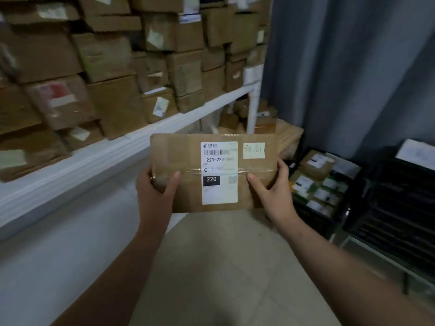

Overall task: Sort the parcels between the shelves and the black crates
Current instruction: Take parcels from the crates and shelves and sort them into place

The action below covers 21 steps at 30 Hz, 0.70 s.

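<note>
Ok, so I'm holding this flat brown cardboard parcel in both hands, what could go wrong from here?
The left hand and right hand grip only the near half of the flat brown cardboard parcel, so its far edge might dip and slip.
The white shelf is packed with stacked brown cardboard boxes; forcing it in could dislodge some.
The black slatted crate already looks full.

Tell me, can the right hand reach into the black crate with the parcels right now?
Probably not yet. The right hand grips the cardboard parcel together with the left hand, and the black crate sits apart, lower and off to its right. Nothing blocks the way, though.
</note>
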Available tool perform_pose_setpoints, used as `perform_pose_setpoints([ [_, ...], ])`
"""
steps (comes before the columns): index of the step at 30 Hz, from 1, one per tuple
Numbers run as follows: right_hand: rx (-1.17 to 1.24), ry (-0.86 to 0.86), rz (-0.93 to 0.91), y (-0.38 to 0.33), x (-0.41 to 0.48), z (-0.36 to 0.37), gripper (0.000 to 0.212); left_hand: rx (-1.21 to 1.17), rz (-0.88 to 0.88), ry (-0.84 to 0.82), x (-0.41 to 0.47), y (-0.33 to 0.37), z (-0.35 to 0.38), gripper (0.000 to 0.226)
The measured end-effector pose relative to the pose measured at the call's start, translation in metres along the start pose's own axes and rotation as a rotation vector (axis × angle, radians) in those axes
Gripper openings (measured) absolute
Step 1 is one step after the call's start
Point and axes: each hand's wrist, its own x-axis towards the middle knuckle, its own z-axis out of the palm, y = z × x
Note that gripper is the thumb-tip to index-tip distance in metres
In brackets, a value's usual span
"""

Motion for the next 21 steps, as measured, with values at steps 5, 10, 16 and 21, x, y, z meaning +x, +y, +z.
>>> perform_pose_setpoints([
  [5, -0.038, 0.119, 0.116, 0.046, 0.034, -0.11, 0.072, 0.021, -0.012, -0.177, -0.01, 0.015, 0.135, 0.056],
  [10, -0.077, 0.236, 0.207, 0.082, 0.068, -0.194, 0.074, 0.004, -0.039, -0.356, -0.019, 0.026, 0.245, 0.061],
  [16, -0.039, 0.314, 0.305, 0.124, 0.116, -0.241, 0.074, -0.021, -0.003, -0.604, 0.007, 0.016, 0.337, 0.039],
  [21, 0.05, 0.366, 0.412, 0.163, 0.174, -0.258, 0.093, -0.032, -0.087, -0.827, 0.067, 0.007, 0.412, 0.058],
])
